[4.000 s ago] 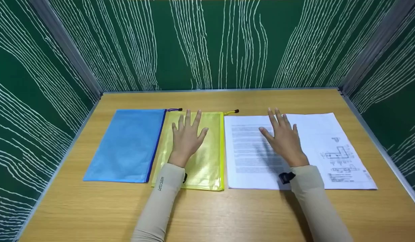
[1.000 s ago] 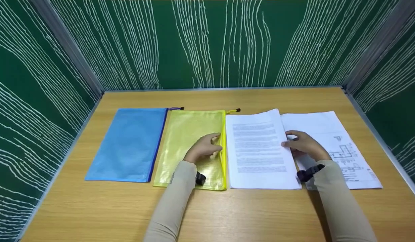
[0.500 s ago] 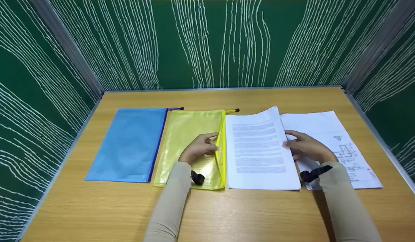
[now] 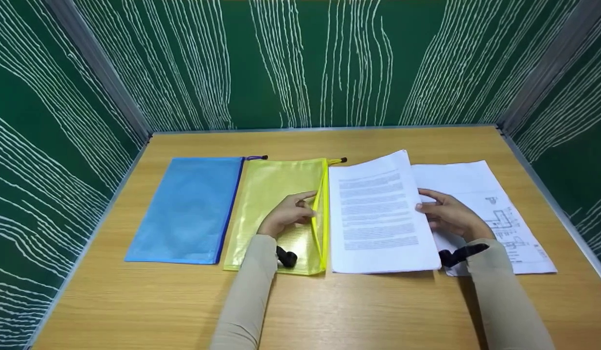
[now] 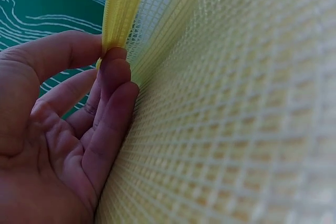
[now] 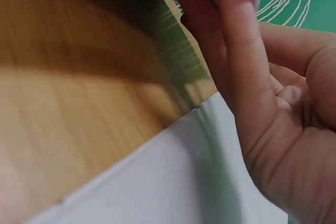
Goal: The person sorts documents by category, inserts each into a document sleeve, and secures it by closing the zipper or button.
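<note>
My left hand (image 4: pixel 289 214) pinches the upper zipper edge of a yellow mesh zip pouch (image 4: pixel 276 180) and holds its mouth parted along the right side. In the left wrist view, thumb and fingers grip the yellow zipper strip (image 5: pixel 122 14). My right hand (image 4: pixel 451 214) holds the right edge of a stack of printed paper (image 4: pixel 373 204), thumb on top and fingers beneath. That edge is raised off the table, while the left edge lies low beside the pouch. In the right wrist view the fingers (image 6: pixel 241 40) support the papers from underneath.
A blue zip pouch (image 4: pixel 184 209) lies flat on the left of the wooden table (image 4: pixel 300 311). Under my right hand lies a second set of sheets with a line drawing (image 4: pixel 500 218). Green walls (image 4: pixel 310 63) with white lines enclose the table's back and sides.
Both hands were flat over the pouch and papers earlier. Since then, the left has pulled the yellow pouch's mouth apart, and the right has taken the text papers and raised their right edge.
</note>
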Motion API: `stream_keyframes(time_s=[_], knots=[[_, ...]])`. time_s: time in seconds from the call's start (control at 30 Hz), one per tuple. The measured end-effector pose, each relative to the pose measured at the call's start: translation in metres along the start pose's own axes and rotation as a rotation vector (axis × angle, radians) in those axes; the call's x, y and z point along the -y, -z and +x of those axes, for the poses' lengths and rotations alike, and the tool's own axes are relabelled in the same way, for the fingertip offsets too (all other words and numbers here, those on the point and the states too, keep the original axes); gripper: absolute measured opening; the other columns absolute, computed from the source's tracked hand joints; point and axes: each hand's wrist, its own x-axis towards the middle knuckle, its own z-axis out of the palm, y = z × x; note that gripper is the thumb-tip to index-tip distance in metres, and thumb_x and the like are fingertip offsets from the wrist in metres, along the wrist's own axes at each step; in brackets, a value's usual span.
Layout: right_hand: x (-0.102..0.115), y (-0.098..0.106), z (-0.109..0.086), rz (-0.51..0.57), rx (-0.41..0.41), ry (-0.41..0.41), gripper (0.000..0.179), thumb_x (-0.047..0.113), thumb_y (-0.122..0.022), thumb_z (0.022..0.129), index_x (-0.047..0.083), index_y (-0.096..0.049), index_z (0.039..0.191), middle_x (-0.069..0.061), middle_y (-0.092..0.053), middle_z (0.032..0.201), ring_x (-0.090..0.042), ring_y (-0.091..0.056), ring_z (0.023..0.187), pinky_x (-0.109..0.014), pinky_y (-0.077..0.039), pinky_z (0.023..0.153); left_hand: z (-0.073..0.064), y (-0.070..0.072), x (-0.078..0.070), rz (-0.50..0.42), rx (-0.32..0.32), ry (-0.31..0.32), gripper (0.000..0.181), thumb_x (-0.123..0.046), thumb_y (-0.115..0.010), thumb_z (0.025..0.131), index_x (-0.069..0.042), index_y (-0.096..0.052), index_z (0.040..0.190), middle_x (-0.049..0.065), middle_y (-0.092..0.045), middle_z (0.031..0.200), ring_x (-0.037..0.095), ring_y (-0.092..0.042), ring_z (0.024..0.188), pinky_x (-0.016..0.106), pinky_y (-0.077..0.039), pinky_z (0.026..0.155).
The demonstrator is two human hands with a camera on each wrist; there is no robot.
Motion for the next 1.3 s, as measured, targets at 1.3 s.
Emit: stream_keyframes(time_s=[1.3], knots=[[0.0004, -0.0021, -0.0070, 0.339, 0.030, 0.099, 0.064, 0.006, -0.057, 0.096, 0.016, -0.024, 0.150, -0.001, -0.073, 0.099, -0.015, -0.072, 0.086, -0.024, -0.057, 0.066, -0.0002, 0.0038, 0.0034, -0.098, 0.013, 0.006, 0.067, -0.003, -0.061, 0.086, -0.020, -0.040, 0.147, -0.006, -0.035, 0.059, 0.013, -0.050, 0.064, 0.030, -0.053, 0.072]])
